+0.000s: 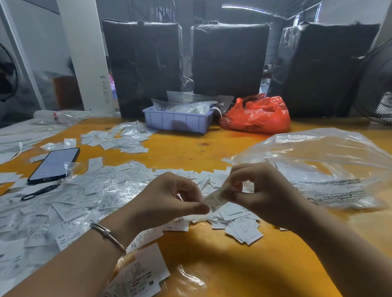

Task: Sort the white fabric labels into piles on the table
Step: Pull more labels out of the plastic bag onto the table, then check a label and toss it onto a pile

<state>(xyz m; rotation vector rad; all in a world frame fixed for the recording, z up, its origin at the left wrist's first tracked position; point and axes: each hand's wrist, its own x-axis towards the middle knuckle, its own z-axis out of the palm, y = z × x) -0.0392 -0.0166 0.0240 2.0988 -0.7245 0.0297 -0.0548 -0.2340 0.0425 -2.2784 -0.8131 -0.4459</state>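
A white fabric label point(215, 201) marked XS hangs just above the table between both hands. My left hand point(166, 198) pinches its lower end between thumb and finger. My right hand point(256, 191) pinches its upper end with curled fingers. Under the hands lies a heap of white labels point(241, 226). A wider spread of labels point(60, 209) covers the left of the orange table point(219, 261). A small stack marked M point(140, 278) lies near the front edge, partly in clear plastic. Another pile point(121, 140) lies farther back.
A black phone point(54, 164) and a black loop-handled tool point(40, 192) lie among the labels at left. A large clear plastic bag point(324, 169) lies at right. A purple tray point(177, 120), a red bag point(257, 115), black wrapped bundles point(228, 60) and a fan point(386, 84) stand behind.
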